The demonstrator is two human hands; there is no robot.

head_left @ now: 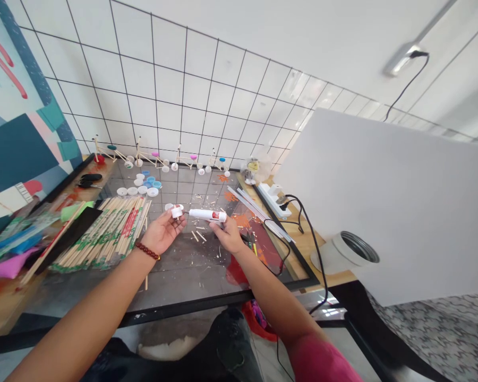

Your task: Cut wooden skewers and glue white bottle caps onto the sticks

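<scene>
My left hand (162, 232) is palm up over the glass tabletop (183, 265), with a small white plastic cap (177, 211) pinched at its fingertips. A dark red bead bracelet (147, 251) circles that wrist. My right hand (227, 234) grips a white tube with a red label (207, 215), probably glue, held level. The tube's tip points toward the cap, a small gap between them. Wood splinters and short sticks lie scattered beneath both hands.
Bundles of wrapped wooden chopsticks (103, 233) lie at left. Small stick bicycle models (159, 158) stand along the tiled wall, with loose bottle caps (143, 183) before them. A power strip (274, 200) and black cables sit at right, beside a large white board (382, 201).
</scene>
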